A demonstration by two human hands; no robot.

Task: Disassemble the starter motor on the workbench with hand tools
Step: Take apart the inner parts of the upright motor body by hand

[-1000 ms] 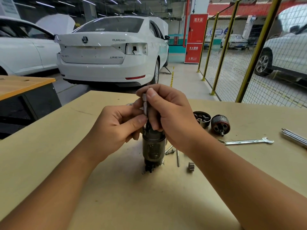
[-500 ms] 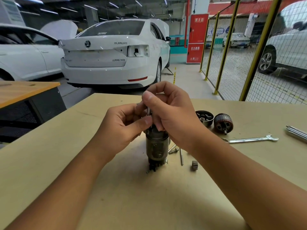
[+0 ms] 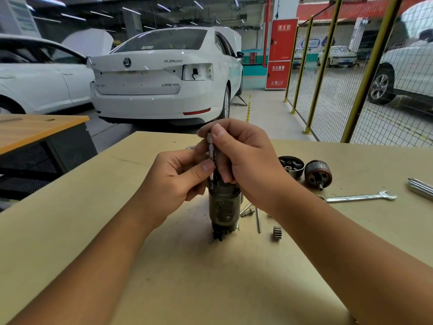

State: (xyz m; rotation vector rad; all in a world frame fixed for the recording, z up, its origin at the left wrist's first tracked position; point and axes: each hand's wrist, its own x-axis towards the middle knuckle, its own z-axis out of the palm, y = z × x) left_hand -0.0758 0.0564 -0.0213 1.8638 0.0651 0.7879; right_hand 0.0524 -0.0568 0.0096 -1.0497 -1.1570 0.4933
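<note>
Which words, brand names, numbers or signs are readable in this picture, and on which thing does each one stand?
"SUPERB": on the boot lid of the white car.
"消火栓": at the top of the red cabinet.
"灭火器箱": in the middle of that cabinet.
"火警119": at its foot.
A round badge on the car's boot lid: too small to read.
Chinese script low on the boot lid: too blurred to read.
Board at top left: unreadable.

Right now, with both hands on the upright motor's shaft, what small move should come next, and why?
Probably keep working the shaft upward out of the motor. Both the left hand and right hand pinch it, the motor stands upright on the bench, and the wrench lies unused.
</note>
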